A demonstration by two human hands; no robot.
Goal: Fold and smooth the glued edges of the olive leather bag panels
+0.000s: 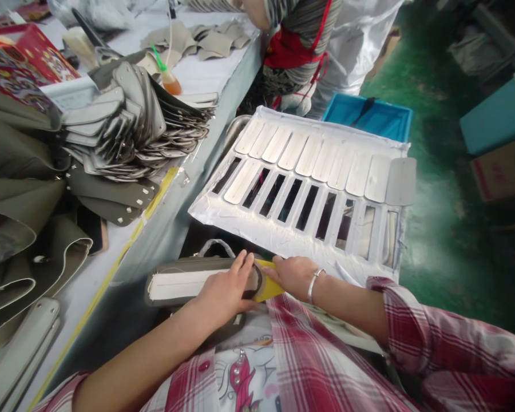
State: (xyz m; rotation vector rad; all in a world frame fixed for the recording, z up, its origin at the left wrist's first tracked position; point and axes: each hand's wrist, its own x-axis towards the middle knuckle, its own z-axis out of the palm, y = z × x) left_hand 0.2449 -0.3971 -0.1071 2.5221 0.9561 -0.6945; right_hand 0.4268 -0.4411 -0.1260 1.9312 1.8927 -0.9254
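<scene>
Down at the lap, one bundle of grey strips [180, 284] lies just below the slotted board [223, 214]. The left hand [225, 293] is clamped over its end, and the right hand [294, 274] pinches one yellow piece [271, 287] there. The board's upper row carries ten strips: nine pale strips [309, 154] and one grey strip [401, 181].

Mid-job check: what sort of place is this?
Probably a leather-goods or bag-parts workshop: a pile of cut strap pieces lies on the long bench, a white slotted board holds a row of strips, and the left hand holds a stack of pieces.
</scene>
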